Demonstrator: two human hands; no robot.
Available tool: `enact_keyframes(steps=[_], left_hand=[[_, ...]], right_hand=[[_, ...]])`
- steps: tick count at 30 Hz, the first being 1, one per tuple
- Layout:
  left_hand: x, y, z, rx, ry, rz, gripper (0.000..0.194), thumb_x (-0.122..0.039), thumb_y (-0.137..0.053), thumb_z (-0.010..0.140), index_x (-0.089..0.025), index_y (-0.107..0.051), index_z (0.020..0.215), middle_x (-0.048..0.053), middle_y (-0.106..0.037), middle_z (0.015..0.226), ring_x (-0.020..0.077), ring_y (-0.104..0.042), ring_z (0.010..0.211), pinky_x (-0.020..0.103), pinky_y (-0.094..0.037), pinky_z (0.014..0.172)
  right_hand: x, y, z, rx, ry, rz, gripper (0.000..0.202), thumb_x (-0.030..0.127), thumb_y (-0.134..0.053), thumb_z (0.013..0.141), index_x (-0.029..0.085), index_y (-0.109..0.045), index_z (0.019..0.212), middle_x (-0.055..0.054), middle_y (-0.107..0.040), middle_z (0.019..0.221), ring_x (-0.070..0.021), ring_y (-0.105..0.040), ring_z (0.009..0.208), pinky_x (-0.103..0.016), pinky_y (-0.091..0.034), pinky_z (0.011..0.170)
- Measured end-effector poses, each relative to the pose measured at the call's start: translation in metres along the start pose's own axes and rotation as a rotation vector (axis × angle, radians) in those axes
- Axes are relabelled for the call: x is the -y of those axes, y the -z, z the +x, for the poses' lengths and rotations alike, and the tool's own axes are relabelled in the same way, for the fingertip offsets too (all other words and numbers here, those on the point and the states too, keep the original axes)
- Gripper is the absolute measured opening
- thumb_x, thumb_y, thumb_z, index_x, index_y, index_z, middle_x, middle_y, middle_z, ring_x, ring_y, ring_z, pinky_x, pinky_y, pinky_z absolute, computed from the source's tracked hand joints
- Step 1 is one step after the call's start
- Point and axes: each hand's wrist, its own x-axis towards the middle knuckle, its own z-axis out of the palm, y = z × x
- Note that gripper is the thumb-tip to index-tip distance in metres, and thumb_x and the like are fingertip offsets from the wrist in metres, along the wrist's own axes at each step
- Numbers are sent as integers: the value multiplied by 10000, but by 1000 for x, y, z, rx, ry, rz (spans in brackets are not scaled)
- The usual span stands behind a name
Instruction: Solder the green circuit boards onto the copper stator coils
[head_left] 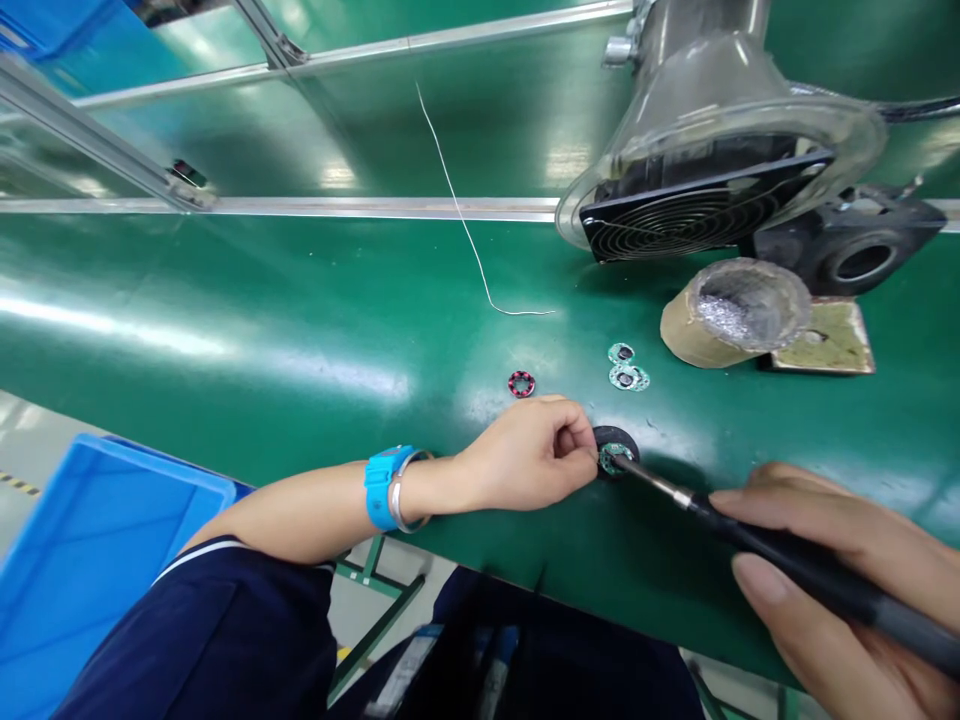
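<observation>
A soldering iron (795, 565) with a black handle is in my right hand (847, 580). Its metal tip rests at a small green circuit board (611, 458) that sits on a black round part (624, 437). My left hand (536, 452) is closed in a pinch, its fingertips at the left edge of that round part; exactly what lies between them is hidden. Just beyond my left hand lies a ring with red windings (521, 384). Several loose round circuit boards (628, 377) lie farther back on the green table.
A bent length of thin solder wire (471, 235) lies toward the back. On the right stand a cardboard cup (694, 325) with silvery bits, a soldering sponge tray (829, 338), a black iron stand (847, 245) and a fume hood with fan (697, 205). A blue bin (97, 560) stands lower left.
</observation>
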Motion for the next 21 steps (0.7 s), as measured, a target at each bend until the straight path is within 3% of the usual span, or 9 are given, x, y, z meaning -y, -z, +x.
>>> enact_keyframes(steps=[10, 17, 21], left_hand=[[-1, 0, 1, -11, 5, -8, 47, -163, -559, 737, -156, -584, 698, -24, -579, 659, 72, -522, 567, 203, -411, 533], [0, 1, 2, -5, 18, -8, 43, -170, -563, 736, -163, -582, 698, -23, -587, 652, 74, -527, 556, 200, -409, 519], [0, 1, 2, 5, 22, -9, 37, -168, -565, 734, -165, -579, 699, -20, -594, 654, 78, -535, 557, 199, -411, 513]], right_hand=[[-6, -10, -4, -20, 11, 57, 184, 165, -566, 854, 234, -663, 993, -17, -661, 725, -178, -644, 611, -337, -424, 502], [-4, -2, -4, 36, 5, -37, 175, 154, -567, 868, 244, -633, 1003, -22, -661, 731, -191, -666, 663, -331, -467, 544], [-3, -2, -4, -48, -12, 29, 183, 160, -576, 854, 245, -646, 1000, -30, -621, 706, -202, -635, 641, -345, -456, 524]])
